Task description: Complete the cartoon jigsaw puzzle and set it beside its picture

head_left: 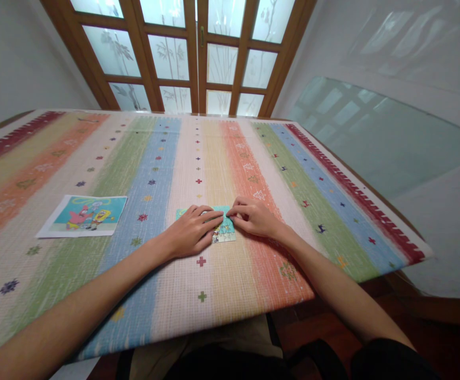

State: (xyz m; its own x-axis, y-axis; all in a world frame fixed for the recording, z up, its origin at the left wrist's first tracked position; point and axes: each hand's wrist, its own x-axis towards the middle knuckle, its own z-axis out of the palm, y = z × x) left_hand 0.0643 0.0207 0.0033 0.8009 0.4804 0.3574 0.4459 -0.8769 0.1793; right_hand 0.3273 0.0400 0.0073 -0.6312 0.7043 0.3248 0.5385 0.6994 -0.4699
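A small jigsaw puzzle (pixel 225 232) in turquoise and pale tones lies flat on the striped tablecloth, its pieces joined. Across its left and middle part rests my left hand (pixel 193 230), fingers stretched out and lying flat, covering much of the picture. At the upper right edge of the puzzle is my right hand (pixel 250 216), its thumb and index finger pinched together and touching the edge. Whatever is between those fingertips is too small to make out. To the left lies a printed cartoon picture (pixel 83 216) with a pink starfish and a yellow sponge figure.
The tablecloth (pixel 134 274) has coloured stripes and small motifs, and its front edge hangs close to my body. Wooden doors with frosted panes (pixel 198 58) stand beyond the far edge. White walls (pixel 431 47) rise at both sides.
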